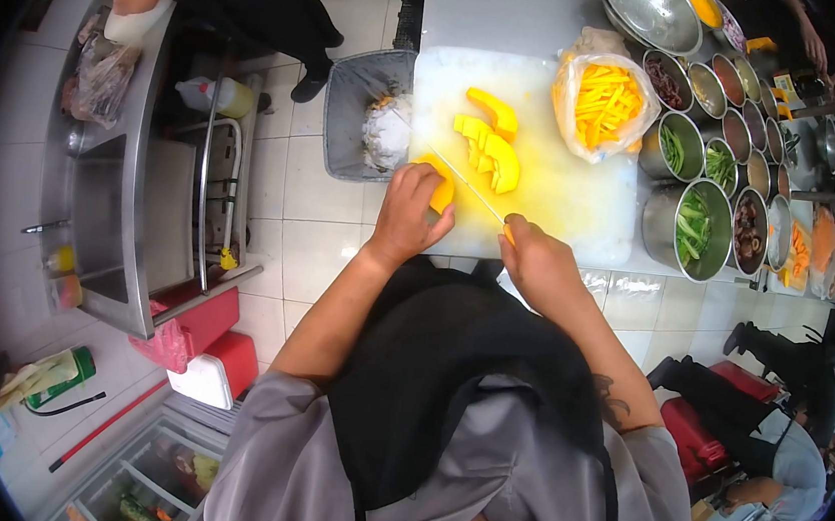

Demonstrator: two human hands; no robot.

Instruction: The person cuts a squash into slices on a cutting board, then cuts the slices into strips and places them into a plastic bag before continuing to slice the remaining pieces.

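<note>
My left hand [407, 207] grips a yellow-orange squash piece [439, 184] at the near left edge of a white cutting board [583, 216]. The handle of a knife [469, 185] is in my right hand [540, 260], and its thin blade points up and left, beside the held piece. Beyond the blade lie a curved squash slice [493, 113] and a notched, partly cut squash chunk [488, 155]. A clear plastic bag [604, 100] full of orange strips stands at the board's far right.
Metal pots of greens [694, 227] and other foods line the right side, below a large metal bowl [653, 12]. A grey bin [346, 118] adjoins the board's left. One person [251, 3] stands at the upper left; others [755, 414] are at the lower right.
</note>
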